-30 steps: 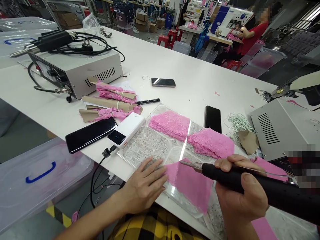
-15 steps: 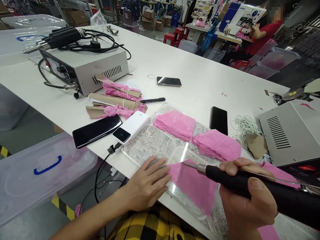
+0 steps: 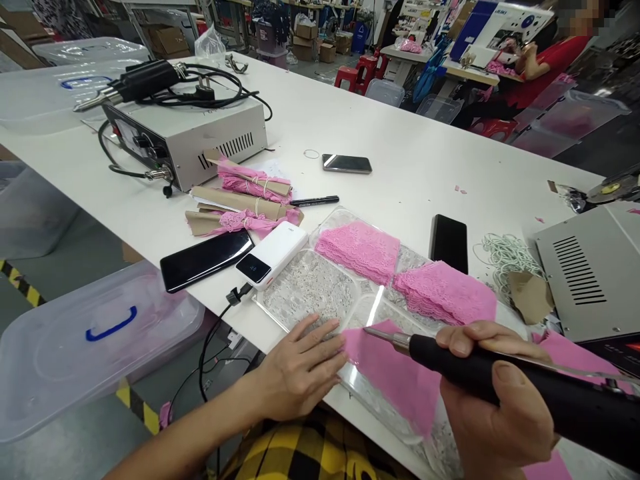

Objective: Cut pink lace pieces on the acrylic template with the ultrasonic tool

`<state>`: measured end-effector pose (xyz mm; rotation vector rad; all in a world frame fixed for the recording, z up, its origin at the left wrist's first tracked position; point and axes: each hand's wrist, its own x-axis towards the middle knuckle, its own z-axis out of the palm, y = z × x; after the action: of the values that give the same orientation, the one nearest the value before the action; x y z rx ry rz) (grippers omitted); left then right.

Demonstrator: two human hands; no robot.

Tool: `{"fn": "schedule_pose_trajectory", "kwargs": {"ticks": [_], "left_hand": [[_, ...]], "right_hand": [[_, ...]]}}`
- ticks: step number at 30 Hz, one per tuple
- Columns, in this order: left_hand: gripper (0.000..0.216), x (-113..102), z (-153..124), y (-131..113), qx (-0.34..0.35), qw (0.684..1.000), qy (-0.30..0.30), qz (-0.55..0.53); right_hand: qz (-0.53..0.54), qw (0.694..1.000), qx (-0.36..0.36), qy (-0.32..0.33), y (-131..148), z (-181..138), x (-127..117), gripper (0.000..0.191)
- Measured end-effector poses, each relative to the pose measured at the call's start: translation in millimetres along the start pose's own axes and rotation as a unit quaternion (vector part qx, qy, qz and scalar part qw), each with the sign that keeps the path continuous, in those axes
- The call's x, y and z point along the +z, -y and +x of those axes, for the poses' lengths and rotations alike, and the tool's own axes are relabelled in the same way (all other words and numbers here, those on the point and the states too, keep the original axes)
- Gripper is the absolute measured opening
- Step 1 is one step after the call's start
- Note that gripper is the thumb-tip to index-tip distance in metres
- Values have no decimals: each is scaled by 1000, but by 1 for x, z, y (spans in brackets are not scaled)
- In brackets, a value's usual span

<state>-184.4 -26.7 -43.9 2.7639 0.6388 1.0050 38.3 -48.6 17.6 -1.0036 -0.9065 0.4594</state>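
My left hand (image 3: 303,370) lies flat with fingers stretched out, its fingertips at the left edge of a flat pink fabric piece (image 3: 395,380). My right hand (image 3: 495,393) is wrapped round the black handle of an ultrasonic welding gun (image 3: 463,360). The gun's pointed metal tip reaches the upper left part of the pink fabric; whether it touches cannot be made out. Under the fabric lies a clear template (image 3: 320,293) over a speckled grey surface. Two stacks of pink lace pieces, a left stack (image 3: 357,250) and a right stack (image 3: 445,291), rest on its far side.
A grey generator box (image 3: 220,140) with a second gun on top stands at the left. Another grey box (image 3: 590,267) is at the right, by tangled pale cord (image 3: 510,263). Phones, a white power bank (image 3: 273,255) and rolled pink bundles (image 3: 245,217) lie between. A person sits at a sewing machine.
The whole view has shifted slightly, so the table things appear farther right. The gun's tip has moved slightly left over the pink fabric. Both hands keep their poses.
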Motion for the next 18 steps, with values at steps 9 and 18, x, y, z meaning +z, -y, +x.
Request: {"fn": "schedule_pose_trajectory", "kwargs": {"ticks": [9, 18], "left_hand": [[28, 2, -2, 2, 18, 1000, -23, -10], [25, 0, 0, 2, 14, 1000, -13, -3]], "right_hand": [[30, 999, 24, -32, 5, 0, -1, 13], [47, 998, 32, 17, -1, -15, 11, 12]]}}
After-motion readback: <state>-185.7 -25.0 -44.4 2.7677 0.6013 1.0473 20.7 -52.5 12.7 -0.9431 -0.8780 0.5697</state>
